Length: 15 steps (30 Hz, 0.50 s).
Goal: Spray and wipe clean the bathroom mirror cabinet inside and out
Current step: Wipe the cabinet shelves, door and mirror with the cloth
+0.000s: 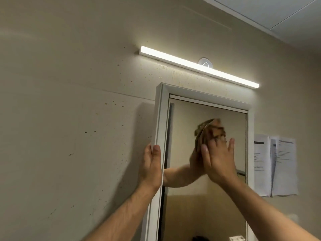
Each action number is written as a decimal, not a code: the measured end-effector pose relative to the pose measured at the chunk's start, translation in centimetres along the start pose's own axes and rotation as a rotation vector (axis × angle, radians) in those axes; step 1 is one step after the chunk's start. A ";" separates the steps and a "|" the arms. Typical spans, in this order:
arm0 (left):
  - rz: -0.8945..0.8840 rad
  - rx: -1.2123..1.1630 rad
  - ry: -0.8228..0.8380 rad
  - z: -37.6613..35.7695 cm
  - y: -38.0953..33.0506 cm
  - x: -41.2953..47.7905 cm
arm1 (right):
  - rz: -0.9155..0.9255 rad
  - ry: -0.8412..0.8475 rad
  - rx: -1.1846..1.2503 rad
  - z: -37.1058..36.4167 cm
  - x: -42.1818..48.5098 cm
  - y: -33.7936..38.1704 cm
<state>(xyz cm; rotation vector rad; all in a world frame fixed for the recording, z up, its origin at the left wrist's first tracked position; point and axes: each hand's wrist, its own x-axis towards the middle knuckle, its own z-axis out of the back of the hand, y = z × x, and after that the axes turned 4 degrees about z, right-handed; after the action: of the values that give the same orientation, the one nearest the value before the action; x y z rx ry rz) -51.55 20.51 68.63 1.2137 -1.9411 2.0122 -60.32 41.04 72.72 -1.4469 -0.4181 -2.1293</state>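
Observation:
The mirror cabinet has a white frame (161, 119) and hangs on a beige wall, its door shut. My left hand (151, 168) holds the frame's left edge, thumb on the front and fingers behind the side. My right hand (219, 161) lies flat with spread fingers and presses a brown patterned cloth (213, 128) against the upper middle of the mirror glass (189, 206). The cloth is motion-blurred. The glass reflects the hand and the cloth.
A lit white light bar (199, 66) runs on the wall just above the cabinet. Two paper notices (276, 164) hang right of it. Dark specks dot the wall (78, 136) to the left and above.

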 end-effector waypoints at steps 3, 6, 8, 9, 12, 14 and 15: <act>-0.049 0.001 -0.049 -0.3 0.1 -0.1 | -0.314 -0.134 0.134 0.9 6.2 4.8; -0.108 0.031 -0.094 -0.4 -0.3 0.1 | 0.181 -0.121 0.115 -0.1 6.2 10.9; -0.140 0.050 -0.120 -0.4 -0.1 0.2 | 0.479 -0.052 0.089 -0.3 4.3 10.2; -0.161 0.062 -0.132 -0.3 0.0 0.1 | 0.549 -0.047 0.064 0.0 3.8 8.5; -0.180 0.113 -0.165 -0.4 0.0 -0.1 | 0.182 -0.126 0.124 0.8 4.6 2.7; -0.183 0.141 -0.181 -0.6 0.0 -0.2 | -0.309 -0.236 0.244 1.7 6.0 0.6; -0.182 0.156 -0.186 -0.6 0.1 -0.3 | -0.440 -0.268 0.289 1.9 6.6 0.9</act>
<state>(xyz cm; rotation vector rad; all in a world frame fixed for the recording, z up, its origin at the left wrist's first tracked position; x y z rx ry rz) -51.71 21.15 68.49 1.6029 -1.6981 2.0526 -60.26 39.63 79.55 -1.5763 -1.1897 -2.0774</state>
